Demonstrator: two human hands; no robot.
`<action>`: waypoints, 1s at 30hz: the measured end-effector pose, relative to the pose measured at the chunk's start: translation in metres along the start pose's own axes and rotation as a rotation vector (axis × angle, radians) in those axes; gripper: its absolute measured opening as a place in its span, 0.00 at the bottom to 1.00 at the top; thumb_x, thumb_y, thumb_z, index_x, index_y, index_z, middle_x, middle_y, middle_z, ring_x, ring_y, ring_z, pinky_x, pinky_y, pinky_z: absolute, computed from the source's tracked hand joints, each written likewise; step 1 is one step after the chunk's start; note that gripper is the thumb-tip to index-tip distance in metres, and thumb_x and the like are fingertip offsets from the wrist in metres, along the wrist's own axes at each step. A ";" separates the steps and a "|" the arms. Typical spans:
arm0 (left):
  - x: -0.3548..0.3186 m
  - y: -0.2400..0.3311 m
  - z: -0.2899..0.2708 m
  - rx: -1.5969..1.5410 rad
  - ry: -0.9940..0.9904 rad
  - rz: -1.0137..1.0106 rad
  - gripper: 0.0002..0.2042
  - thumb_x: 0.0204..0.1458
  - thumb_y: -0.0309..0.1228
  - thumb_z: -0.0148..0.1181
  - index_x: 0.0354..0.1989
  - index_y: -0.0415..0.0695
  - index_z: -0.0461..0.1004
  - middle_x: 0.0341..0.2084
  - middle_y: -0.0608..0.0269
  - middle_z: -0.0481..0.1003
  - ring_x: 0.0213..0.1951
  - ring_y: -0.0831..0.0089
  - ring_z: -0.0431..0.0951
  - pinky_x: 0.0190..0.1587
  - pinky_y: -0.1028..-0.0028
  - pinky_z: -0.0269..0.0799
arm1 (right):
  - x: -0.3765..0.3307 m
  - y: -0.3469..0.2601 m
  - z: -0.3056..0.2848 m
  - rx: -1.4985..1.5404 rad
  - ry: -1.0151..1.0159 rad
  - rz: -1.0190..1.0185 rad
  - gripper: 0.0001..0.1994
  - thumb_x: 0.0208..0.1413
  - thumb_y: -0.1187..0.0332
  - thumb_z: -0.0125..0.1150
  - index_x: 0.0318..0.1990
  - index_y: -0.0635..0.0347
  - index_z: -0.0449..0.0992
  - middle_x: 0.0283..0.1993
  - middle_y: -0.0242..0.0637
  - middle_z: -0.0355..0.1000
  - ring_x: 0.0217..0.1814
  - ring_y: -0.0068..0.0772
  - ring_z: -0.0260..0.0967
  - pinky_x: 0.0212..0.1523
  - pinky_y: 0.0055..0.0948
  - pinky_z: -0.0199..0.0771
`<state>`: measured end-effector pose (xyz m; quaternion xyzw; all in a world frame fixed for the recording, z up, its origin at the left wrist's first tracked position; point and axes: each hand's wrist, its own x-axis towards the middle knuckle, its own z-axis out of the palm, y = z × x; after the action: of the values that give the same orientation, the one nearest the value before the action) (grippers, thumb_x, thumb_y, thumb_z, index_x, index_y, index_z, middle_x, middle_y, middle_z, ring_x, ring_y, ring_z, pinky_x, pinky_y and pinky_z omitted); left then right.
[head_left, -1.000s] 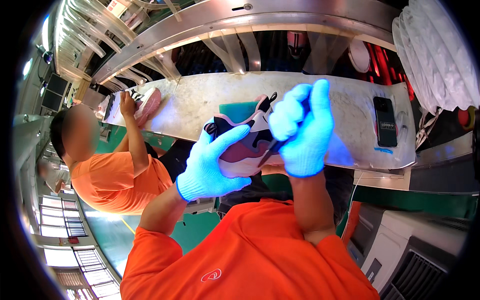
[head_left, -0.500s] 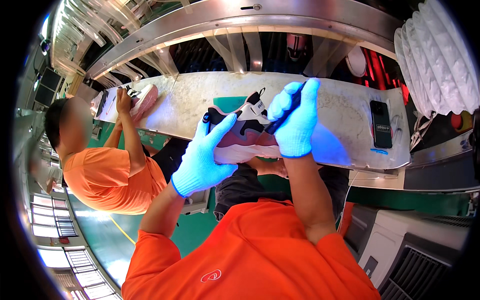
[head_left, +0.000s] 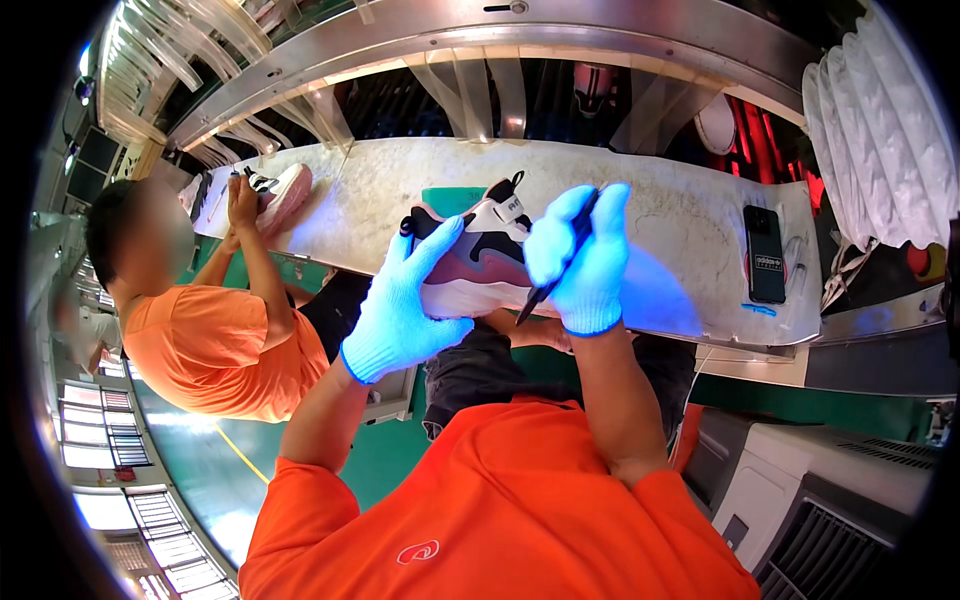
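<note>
A sneaker in black, white, grey and pink, with a pale sole, lies tilted over the near edge of the table. My left hand, in a glove that looks bright blue, grips it at the heel end, thumb and fingers spread along its side. My right hand, gloved alike, is closed round a slim black pen-shaped tool. The tool's thin end points down and left, close to the shoe's toe end. Fingers and the tool's shaft hide part of that end.
The pale worktable glows blue beside my right hand. A green pad lies behind the shoe. A black phone and a small blue item are at the right. On the left a co-worker handles another sneaker.
My right hand has turned and its fingers have shifted, so the black tool now slants more steeply, its lower end nearer me. The left hand still grips the sneaker.
</note>
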<state>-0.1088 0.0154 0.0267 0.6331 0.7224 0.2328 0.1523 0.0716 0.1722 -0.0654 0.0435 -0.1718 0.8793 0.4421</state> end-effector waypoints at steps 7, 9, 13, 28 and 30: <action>-0.002 0.013 0.000 0.034 -0.020 -0.050 0.57 0.36 0.34 0.85 0.83 0.54 0.65 0.74 0.29 0.65 0.74 0.30 0.71 0.71 0.49 0.76 | 0.012 -0.005 0.012 -0.169 0.366 -0.317 0.31 0.78 0.32 0.49 0.38 0.50 0.81 0.21 0.28 0.68 0.20 0.32 0.66 0.22 0.36 0.68; -0.003 0.015 0.001 0.032 -0.005 -0.054 0.58 0.35 0.35 0.87 0.83 0.55 0.65 0.74 0.29 0.64 0.73 0.30 0.72 0.71 0.49 0.76 | 0.007 -0.004 0.013 -0.182 0.317 -0.352 0.32 0.78 0.32 0.49 0.39 0.51 0.80 0.22 0.29 0.69 0.20 0.32 0.67 0.22 0.36 0.69; -0.004 0.016 0.006 -0.013 0.014 -0.066 0.60 0.32 0.35 0.89 0.83 0.56 0.65 0.74 0.28 0.64 0.73 0.30 0.72 0.70 0.49 0.77 | 0.007 0.006 0.017 -0.193 0.301 -0.312 0.33 0.78 0.31 0.47 0.39 0.52 0.81 0.21 0.31 0.69 0.19 0.33 0.66 0.21 0.36 0.69; 0.002 0.001 0.006 0.042 -0.011 -0.053 0.62 0.34 0.46 0.87 0.85 0.61 0.62 0.61 0.31 0.70 0.56 0.34 0.83 0.60 0.49 0.83 | 0.012 0.015 0.023 -0.293 0.182 -0.200 0.27 0.83 0.43 0.49 0.41 0.57 0.79 0.21 0.33 0.71 0.18 0.28 0.69 0.22 0.31 0.73; 0.001 0.000 0.008 0.029 0.009 -0.051 0.60 0.36 0.47 0.86 0.85 0.61 0.62 0.61 0.29 0.69 0.57 0.34 0.83 0.60 0.49 0.83 | 0.009 0.018 0.026 -0.319 0.188 -0.215 0.27 0.83 0.44 0.49 0.41 0.57 0.79 0.21 0.33 0.71 0.18 0.28 0.69 0.22 0.31 0.72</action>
<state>-0.1052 0.0172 0.0201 0.6154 0.7425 0.2209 0.1456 0.0501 0.1603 -0.0439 -0.0912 -0.2611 0.7887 0.5490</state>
